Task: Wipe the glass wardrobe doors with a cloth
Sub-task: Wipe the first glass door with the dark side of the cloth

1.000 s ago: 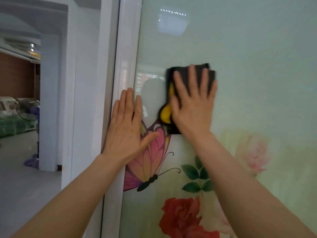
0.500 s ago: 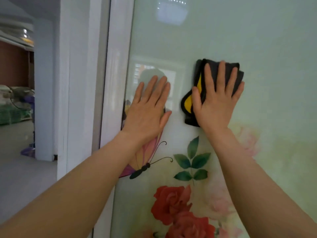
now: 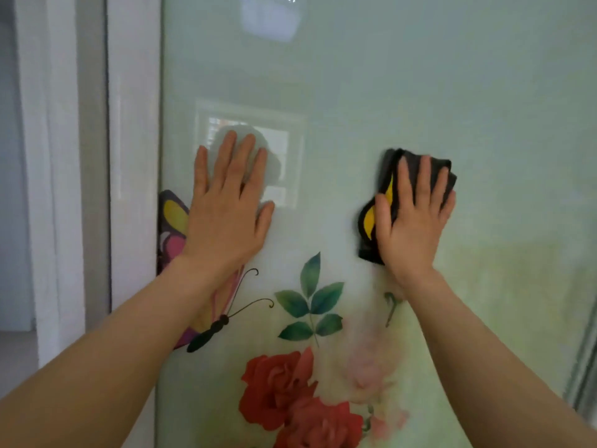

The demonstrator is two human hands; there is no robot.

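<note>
Folded black cloth (image 3: 376, 221) with a yellow patch, pressed flat under the spread right hand (image 3: 412, 224) against the pale green glass door (image 3: 420, 76), mid-panel. Left hand (image 3: 226, 208) flat and empty near the door's left edge, over a printed butterfly (image 3: 172, 221). Red roses (image 3: 281, 392) below.

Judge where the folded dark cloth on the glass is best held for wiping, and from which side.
Flat from the front, as the right hand does: palm over the lower folds, spread fingers reaching the top edge. The cloth lies flat against the upright glass door, so only pressure keeps it there. Its thick folded yellow-lined edge, facing left, probably suits the thumb.
</note>
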